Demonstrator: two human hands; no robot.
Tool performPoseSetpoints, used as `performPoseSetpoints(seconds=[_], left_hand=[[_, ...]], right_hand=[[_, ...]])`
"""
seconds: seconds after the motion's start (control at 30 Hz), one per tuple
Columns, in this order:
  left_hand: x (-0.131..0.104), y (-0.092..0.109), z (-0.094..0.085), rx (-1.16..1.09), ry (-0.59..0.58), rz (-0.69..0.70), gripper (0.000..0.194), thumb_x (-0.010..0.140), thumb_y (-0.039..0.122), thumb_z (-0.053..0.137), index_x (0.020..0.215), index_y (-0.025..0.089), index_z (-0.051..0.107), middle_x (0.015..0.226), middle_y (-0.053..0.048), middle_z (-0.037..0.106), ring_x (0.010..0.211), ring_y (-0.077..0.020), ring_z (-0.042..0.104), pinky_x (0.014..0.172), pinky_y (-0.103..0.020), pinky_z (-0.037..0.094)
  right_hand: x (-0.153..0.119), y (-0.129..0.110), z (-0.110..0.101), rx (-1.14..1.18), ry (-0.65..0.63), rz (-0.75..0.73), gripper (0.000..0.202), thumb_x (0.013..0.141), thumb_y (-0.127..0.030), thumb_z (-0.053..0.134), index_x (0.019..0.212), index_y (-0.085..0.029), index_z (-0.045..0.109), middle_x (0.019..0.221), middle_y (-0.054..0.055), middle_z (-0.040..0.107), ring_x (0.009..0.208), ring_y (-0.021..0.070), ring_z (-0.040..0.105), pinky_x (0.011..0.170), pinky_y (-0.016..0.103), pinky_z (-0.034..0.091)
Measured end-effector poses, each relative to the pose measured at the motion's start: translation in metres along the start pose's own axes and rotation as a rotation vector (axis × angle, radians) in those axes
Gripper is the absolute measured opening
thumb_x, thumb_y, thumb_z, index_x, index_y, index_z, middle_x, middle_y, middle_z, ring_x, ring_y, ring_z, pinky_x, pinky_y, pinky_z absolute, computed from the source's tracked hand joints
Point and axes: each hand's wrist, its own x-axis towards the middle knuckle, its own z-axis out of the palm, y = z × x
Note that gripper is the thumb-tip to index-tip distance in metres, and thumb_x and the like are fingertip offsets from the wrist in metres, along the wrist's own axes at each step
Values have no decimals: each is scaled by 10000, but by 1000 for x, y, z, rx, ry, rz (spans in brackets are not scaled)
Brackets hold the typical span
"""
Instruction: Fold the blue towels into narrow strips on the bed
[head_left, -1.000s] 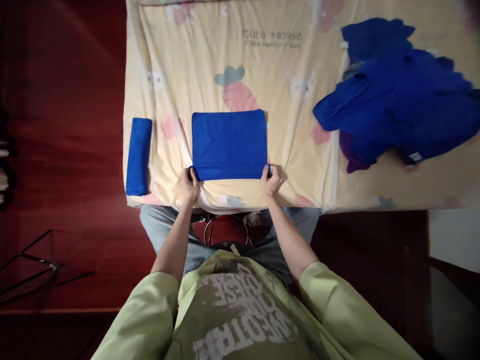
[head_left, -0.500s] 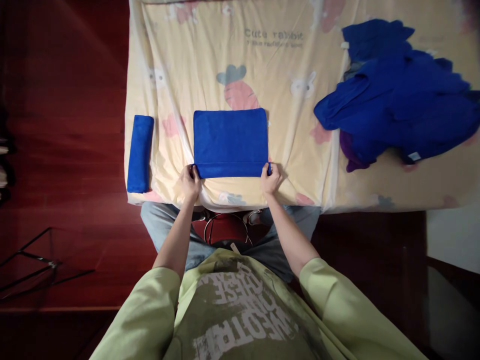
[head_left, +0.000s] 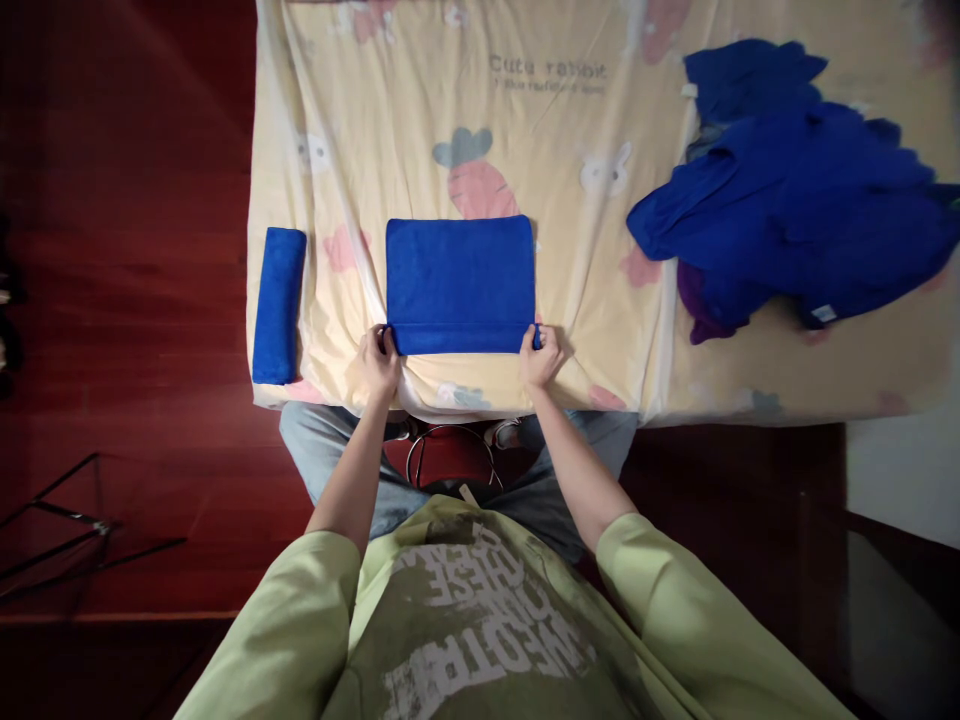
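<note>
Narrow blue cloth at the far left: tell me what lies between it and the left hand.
The head view shows only the creased cream sheet between the narrow blue cloth and the left hand.

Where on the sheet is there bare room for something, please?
Bare sheet lies between the flat blue cloth and the blue pile, and beyond the cloth's far edge. Another patch lies between the blue bundle and the cloth. It is crowded at the cloth's near corners, held by the left hand and right hand.
</note>
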Motion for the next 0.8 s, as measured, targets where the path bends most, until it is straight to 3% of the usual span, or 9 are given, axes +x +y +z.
performPoseSetpoints(seconds=[0.23, 0.37, 0.43, 0.5, 0.57, 0.63, 0.73, 0.8], left_hand=[[0, -2, 3, 21, -11, 8, 229, 1048, 393, 467, 1055, 236, 633, 960, -78, 695, 923, -239, 653, 886, -363, 509], [7, 0, -2, 107, -22, 90, 223, 1037, 346, 478, 1095, 217, 651, 1024, -113, 681, 994, -257, 649, 915, -391, 512], [17, 3, -11, 173, -211, 315, 228, 1018, 266, 479, 1132, 209, 669, 1191, -154, 669, 1158, -293, 621, 1011, -455, 483], [28, 7, -23, 219, -511, 578, 275, 988, 186, 476, 1175, 208, 678, 1332, -159, 641, 1281, -310, 575, 1090, -508, 447], [36, 11, -32, 263, -722, 725, 350, 964, 131, 458, 1233, 193, 672, 1409, -155, 616, 1336, -299, 553, 1136, -506, 433], [40, 14, -38, 313, -766, 753, 404, 958, 134, 450, 1308, 160, 650, 1462, -167, 585, 1380, -293, 530, 1173, -480, 423], [37, 14, -37, 352, -734, 746, 467, 951, 226, 516, 1396, 120, 605, 1515, -188, 541, 1446, -325, 473, 1212, -481, 401], [33, 13, -32, 374, -716, 725, 517, 930, 246, 555, 1427, 105, 583, 1529, -199, 528, 1461, -343, 459, 1216, -487, 403]], right_hand=[[0, 2, 3, -13, -2, 1, 310, 1031, -405, 484, 980, -158, 664, 819, 88, 689, 749, 201, 660, 742, 313, 516], [3, -1, -6, -70, -11, -209, 304, 1055, -315, 418, 1130, -148, 660, 1080, 143, 673, 981, 226, 660, 887, 366, 531], [9, -4, -17, -145, -142, -434, 315, 1046, -218, 401, 1169, -157, 684, 1208, 162, 645, 1119, 251, 617, 1006, 424, 485], [19, -5, -29, -209, -385, -703, 351, 1014, -129, 416, 1198, -180, 711, 1235, 151, 657, 1166, 266, 589, 1089, 471, 418], [31, -6, -41, -242, -604, -912, 402, 986, -88, 435, 1266, -187, 706, 1248, 141, 677, 1174, 270, 582, 1133, 487, 370], [40, -5, -50, -258, -707, -1008, 426, 997, -128, 447, 1364, -164, 661, 1323, 149, 662, 1225, 278, 564, 1149, 477, 357], [45, -1, -60, -281, -722, -1033, 476, 1030, -275, 476, 1473, -133, 572, 1477, 156, 580, 1339, 305, 504, 1142, 471, 370], [44, -1, -63, -300, -718, -1023, 506, 1025, -292, 493, 1499, -127, 546, 1532, 155, 537, 1382, 316, 478, 1140, 480, 377]])
